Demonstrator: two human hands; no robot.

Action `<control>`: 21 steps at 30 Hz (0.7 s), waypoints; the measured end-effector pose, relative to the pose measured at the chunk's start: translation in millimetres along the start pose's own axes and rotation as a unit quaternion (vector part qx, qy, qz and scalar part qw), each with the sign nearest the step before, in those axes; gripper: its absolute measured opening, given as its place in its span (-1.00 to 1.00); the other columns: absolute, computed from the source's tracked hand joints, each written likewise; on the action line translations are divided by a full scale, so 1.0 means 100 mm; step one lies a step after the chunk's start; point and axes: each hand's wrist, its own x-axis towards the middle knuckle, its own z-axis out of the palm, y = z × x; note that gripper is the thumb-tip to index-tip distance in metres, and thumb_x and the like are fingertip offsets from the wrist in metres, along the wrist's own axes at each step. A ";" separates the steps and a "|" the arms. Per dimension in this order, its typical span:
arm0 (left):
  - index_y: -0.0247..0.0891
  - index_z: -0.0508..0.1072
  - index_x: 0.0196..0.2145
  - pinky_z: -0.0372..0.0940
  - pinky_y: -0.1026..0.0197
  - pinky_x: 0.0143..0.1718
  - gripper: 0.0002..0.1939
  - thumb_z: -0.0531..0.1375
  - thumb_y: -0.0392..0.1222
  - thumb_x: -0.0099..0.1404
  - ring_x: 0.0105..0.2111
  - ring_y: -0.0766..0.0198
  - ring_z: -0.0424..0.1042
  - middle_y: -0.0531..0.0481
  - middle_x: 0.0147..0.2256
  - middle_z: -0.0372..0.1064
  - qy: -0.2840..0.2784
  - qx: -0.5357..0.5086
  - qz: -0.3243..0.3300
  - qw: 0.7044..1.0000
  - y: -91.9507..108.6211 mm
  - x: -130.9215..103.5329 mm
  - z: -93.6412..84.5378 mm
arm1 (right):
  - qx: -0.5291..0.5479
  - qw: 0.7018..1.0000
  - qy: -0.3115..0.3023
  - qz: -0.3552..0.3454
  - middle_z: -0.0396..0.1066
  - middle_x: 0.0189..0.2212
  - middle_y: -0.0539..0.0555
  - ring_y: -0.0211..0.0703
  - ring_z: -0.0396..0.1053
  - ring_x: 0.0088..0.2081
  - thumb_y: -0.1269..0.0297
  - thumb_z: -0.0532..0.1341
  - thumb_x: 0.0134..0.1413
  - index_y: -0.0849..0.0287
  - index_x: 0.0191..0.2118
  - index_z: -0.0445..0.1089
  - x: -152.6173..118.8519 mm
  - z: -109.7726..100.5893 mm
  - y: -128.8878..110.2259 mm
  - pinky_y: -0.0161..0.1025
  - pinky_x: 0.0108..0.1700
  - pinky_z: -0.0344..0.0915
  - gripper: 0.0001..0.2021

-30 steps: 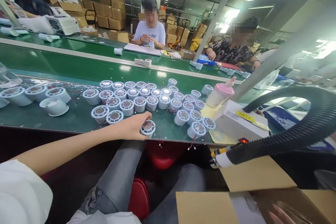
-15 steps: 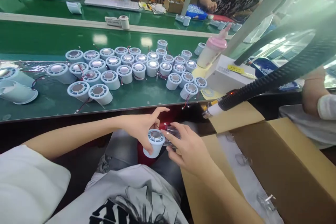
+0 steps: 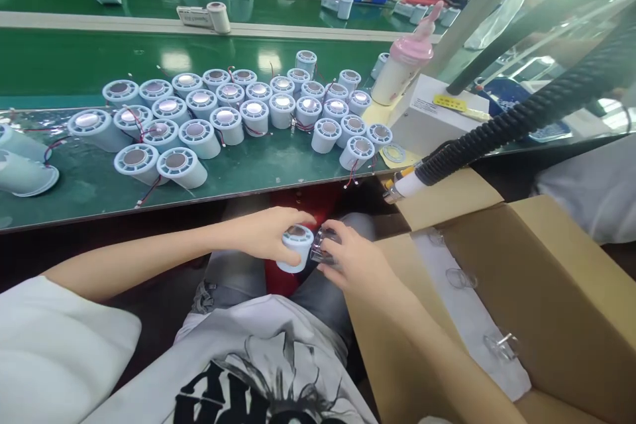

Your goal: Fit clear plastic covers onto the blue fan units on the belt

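Observation:
Over my lap, my left hand (image 3: 273, 232) is closed round a light blue cylindrical housing (image 3: 294, 258) with a round grey disc in its ribbed top. Just right of it, my right hand (image 3: 355, 255) grips a clear plastic part (image 3: 322, 245), partly hidden by my fingers. The two pieces are side by side; whether they touch I cannot tell. Beyond my hands, many similar blue housings (image 3: 227, 124) stand on the green bench (image 3: 258, 179), several trailing thin red and black wires.
An open cardboard box (image 3: 541, 298) at my right holds a few clear plastic parts (image 3: 501, 346). A black corrugated hose (image 3: 477, 162) with an attached tool reaches over the bench edge. Behind it are a white box (image 3: 427, 116) and a pink-lidded bottle (image 3: 405, 69). Co-workers sit across the bench.
The clear part has turned in my right hand, and my left fingers have closed further over the housing. Both hands sit slightly higher in view. The camera view has tilted down a little.

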 end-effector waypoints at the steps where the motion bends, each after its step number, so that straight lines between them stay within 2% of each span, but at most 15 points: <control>1: -0.24 0.32 -0.07 0.17 0.29 -0.38 -0.50 0.25 -0.14 -0.01 -0.33 0.22 0.34 0.01 -0.28 0.33 0.014 -0.006 0.005 1.000 0.01 -0.01 0.01 | 0.059 0.998 0.004 0.015 0.29 0.03 0.18 -0.01 0.37 -0.15 0.37 0.27 -0.03 0.14 -0.34 0.37 -0.02 0.01 0.01 -0.18 -0.36 0.35 -0.92; 3: -0.24 0.31 -0.23 0.13 0.30 -0.43 -0.65 0.24 -0.19 -0.02 -0.39 0.27 0.28 0.05 -0.34 0.29 0.043 -0.036 0.000 0.998 0.02 -0.02 0.05 | 0.187 0.981 0.022 0.037 0.29 -0.01 0.14 -0.07 0.37 -0.12 0.36 0.31 -0.07 0.15 -0.47 0.31 -0.05 0.01 0.02 -0.19 -0.27 0.36 -0.86; 5: -0.24 0.25 -0.25 0.11 0.31 -0.46 -0.67 0.22 -0.22 0.00 -0.44 0.32 0.23 0.11 -0.39 0.25 0.073 -0.083 -0.015 0.994 0.02 -0.02 0.09 | 0.299 0.952 0.041 0.054 0.31 -0.09 0.12 -0.10 0.37 -0.11 0.32 0.30 -0.03 0.17 -0.54 0.26 -0.08 -0.01 0.00 -0.19 -0.18 0.36 -0.79; 7: -0.24 0.25 -0.22 0.16 0.30 -0.42 -0.69 0.20 -0.23 0.05 -0.43 0.32 0.24 0.10 -0.38 0.25 0.099 -0.117 -0.017 0.988 0.00 -0.03 0.14 | 0.373 0.924 0.050 0.074 0.32 -0.14 0.12 -0.13 0.38 -0.14 0.26 0.24 0.05 0.17 -0.53 0.29 -0.09 -0.02 -0.03 -0.23 -0.22 0.36 -0.79; 10: -0.23 0.29 -0.05 0.24 0.24 -0.24 -0.59 0.23 -0.18 0.12 -0.27 0.26 0.31 0.00 -0.21 0.29 0.130 -0.135 0.024 0.982 -0.04 -0.02 0.19 | 0.412 0.900 0.090 0.109 0.34 -0.15 0.14 -0.17 0.38 -0.23 0.24 0.14 0.14 0.17 -0.45 0.37 -0.10 -0.02 -0.07 -0.31 -0.37 0.33 -0.80; 13: -0.16 0.26 0.12 0.25 0.16 -0.08 -0.37 0.31 -0.09 0.10 -0.11 0.18 0.32 -0.08 -0.09 0.26 0.135 -0.148 0.074 0.977 -0.11 -0.02 0.24 | 0.399 0.892 0.165 0.131 0.39 -0.22 0.13 -0.15 0.38 -0.23 0.29 0.07 0.16 0.17 -0.50 0.38 -0.11 0.00 -0.08 -0.28 -0.32 0.33 -0.74; 16: -0.13 0.35 0.08 0.22 0.03 0.02 -0.30 0.39 -0.04 -0.02 -0.03 0.09 0.30 -0.15 -0.03 0.24 0.122 -0.138 0.111 0.977 -0.21 0.00 0.29 | 0.403 0.880 0.196 0.155 0.39 -0.29 0.11 -0.17 0.38 -0.32 0.31 0.09 0.10 0.17 -0.53 0.42 -0.11 0.04 -0.08 -0.27 -0.37 0.32 -0.75; 18: -0.11 0.39 0.06 0.15 -0.05 0.11 -0.31 0.42 -0.06 -0.06 0.08 0.00 0.24 -0.20 0.08 0.20 0.110 -0.134 0.131 0.976 -0.26 0.02 0.32 | 0.429 0.864 0.204 0.168 0.40 -0.31 0.10 -0.19 0.37 -0.37 0.33 0.12 0.04 0.16 -0.53 0.44 -0.10 0.06 -0.06 -0.28 -0.42 0.31 -0.79; 21: -0.07 0.35 0.10 0.22 -0.02 0.09 -0.30 0.40 -0.10 -0.03 0.16 -0.01 0.20 -0.20 0.17 0.18 0.074 -0.196 0.138 0.968 -0.27 0.03 0.36 | 0.486 0.829 0.216 0.171 0.44 -0.36 0.07 -0.18 0.40 -0.35 0.34 0.14 -0.01 0.16 -0.68 0.36 -0.09 0.09 0.00 -0.26 -0.38 0.34 -0.73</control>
